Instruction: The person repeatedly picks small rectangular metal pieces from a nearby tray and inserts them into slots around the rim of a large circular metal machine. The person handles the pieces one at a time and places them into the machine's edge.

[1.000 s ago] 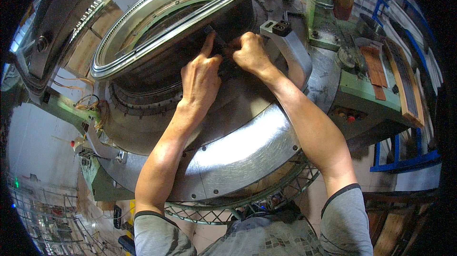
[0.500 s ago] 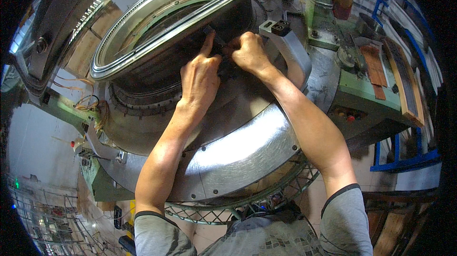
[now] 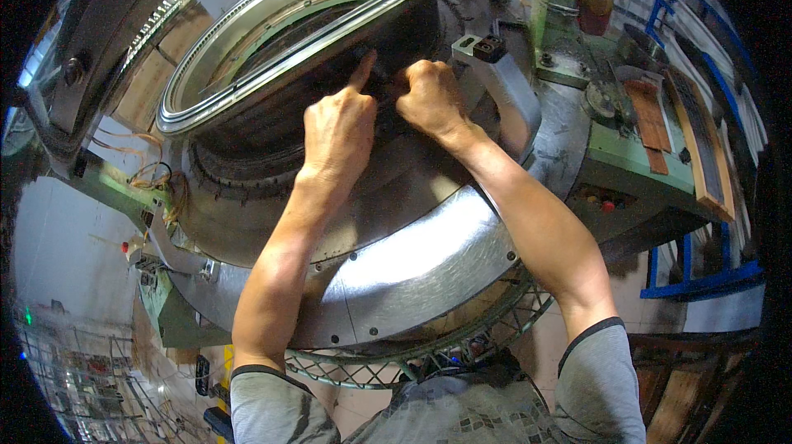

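Note:
A large dark drum (image 3: 272, 143) of a round machine, topped by a bright metal ring (image 3: 272, 64), stands in front of me. My left hand (image 3: 338, 126) reaches to the drum's near side. Its index finger is stretched out with the tip at the dark wall, while the other fingers curl in. To its right, my right hand (image 3: 431, 96) is closed, knuckles up, close to the same wall. Whatever its fingers may pinch is hidden in shadow and behind the hand. Below my forearms curves a shiny metal ring plate (image 3: 412, 271) with bolts.
A grey metal bracket (image 3: 503, 85) rises just right of my right hand. Further right, a green machine table (image 3: 635, 167) carries a brown strip (image 3: 648, 114) and a wood-edged frame (image 3: 701, 147). A dark arm (image 3: 70, 73) stands at the left, with loose orange wires (image 3: 144, 167) below.
My left hand has drawn slightly left, and its index fingertip has shifted a little right and up. My right hand has turned slightly and stays closed at the drum.

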The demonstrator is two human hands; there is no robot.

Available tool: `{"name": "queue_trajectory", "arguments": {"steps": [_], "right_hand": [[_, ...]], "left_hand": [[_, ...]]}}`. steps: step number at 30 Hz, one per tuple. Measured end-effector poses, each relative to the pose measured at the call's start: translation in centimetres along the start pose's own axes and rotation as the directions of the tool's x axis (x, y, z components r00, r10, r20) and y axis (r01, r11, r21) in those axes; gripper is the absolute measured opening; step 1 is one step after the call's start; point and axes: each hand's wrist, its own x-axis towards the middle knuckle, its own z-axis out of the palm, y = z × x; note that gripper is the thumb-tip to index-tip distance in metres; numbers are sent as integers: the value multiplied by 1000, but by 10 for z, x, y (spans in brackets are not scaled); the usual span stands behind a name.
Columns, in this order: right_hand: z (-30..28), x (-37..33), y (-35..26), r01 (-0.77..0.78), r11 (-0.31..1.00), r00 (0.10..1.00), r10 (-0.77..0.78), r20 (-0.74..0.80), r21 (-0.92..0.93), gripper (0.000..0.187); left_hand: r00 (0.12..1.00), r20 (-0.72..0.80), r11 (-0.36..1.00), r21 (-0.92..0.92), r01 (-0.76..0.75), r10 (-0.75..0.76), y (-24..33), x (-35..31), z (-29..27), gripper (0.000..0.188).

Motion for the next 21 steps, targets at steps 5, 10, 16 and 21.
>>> {"name": "queue_trajectory", "arguments": {"steps": [5, 10, 16, 21], "right_hand": [[13, -2, 3, -129, 985, 989, 119, 90, 117, 20], [17, -17, 11, -213, 957, 975, 195, 106, 199, 23], [9, -32, 7, -228, 971, 966, 216, 143, 71, 21], [-2, -42, -1, -289, 955, 950, 277, 142, 68, 20]], "left_hand": [[985, 169, 1000, 15, -26, 23, -16, 1, -21, 80], [984, 177, 1000, -5, -10, 10, -17, -2, -15, 85], [988, 156, 1000, 6, -7, 6, -17, 0, -14, 42], [992, 115, 999, 1, -45, 45, -14, 0, -11, 13]]}}
